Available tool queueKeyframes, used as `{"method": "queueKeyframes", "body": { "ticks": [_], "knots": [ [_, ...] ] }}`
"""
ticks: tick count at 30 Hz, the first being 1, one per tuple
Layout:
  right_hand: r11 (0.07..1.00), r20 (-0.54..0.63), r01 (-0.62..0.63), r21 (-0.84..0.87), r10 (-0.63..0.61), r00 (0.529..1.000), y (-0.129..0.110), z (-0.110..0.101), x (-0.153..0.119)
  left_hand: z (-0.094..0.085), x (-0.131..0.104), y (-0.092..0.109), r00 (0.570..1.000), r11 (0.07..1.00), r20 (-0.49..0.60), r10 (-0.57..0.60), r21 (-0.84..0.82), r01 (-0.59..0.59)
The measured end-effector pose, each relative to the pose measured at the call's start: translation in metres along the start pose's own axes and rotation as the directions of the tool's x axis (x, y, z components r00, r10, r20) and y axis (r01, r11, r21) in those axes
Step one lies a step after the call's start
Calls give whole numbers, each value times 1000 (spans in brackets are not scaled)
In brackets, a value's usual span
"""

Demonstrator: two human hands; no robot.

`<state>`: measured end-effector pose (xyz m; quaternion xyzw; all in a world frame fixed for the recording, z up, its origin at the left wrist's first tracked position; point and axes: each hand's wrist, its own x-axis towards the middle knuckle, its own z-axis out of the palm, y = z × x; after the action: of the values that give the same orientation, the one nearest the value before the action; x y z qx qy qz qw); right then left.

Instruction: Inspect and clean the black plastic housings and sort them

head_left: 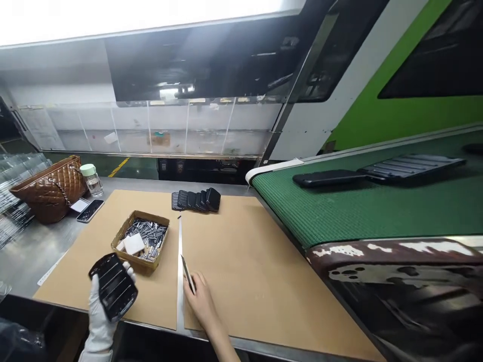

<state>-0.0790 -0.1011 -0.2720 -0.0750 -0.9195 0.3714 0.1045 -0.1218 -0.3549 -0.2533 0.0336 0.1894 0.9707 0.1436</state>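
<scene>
My left hand (pixel 100 306), in a white glove, grips a black ribbed plastic part (pixel 115 286) over the table's front left. Bare and closed, my right hand (pixel 199 296) holds a slim knife-like tool (pixel 187 274) with its tip pointing up and away. The tool is just right of a long thin metal strip (pixel 180 281) lying on the brown cardboard sheet (pixel 256 271). Beyond my left hand sits a shallow box (pixel 164 219) of small dark metal pieces with a white block (pixel 134 244) on top. A row of overlapping black parts (pixel 198 199) lies at the back of the cardboard.
A green conveyor belt (pixel 339 216) rises on the right, carrying black parts (pixel 411 167). At the back left are a brown quilted bag (pixel 56 188), a bottle with a mint lid (pixel 91 181) and a phone (pixel 90 210). Clear plastic trays (pixel 15 186) are stacked at far left.
</scene>
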Motion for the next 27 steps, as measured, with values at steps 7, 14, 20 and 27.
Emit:
{"method": "queueKeyframes", "body": {
  "ticks": [7,14,20,27],
  "knots": [
    [993,235,19,-116,8,972,-7,7,-3,-49,-5,18,909,990,-395,135,9,-143],
    [970,96,-104,222,84,992,-1,8,-5,-25,-11,-10,954,987,-260,146,-32,-159],
    [800,7,-243,548,286,958,-21,-31,-3,59,14,-29,992,990,-95,-78,-124,66],
    [903,-41,14,429,4,999,-86,-95,14,124,61,-75,965,957,68,-254,-130,261]
  ]
}}
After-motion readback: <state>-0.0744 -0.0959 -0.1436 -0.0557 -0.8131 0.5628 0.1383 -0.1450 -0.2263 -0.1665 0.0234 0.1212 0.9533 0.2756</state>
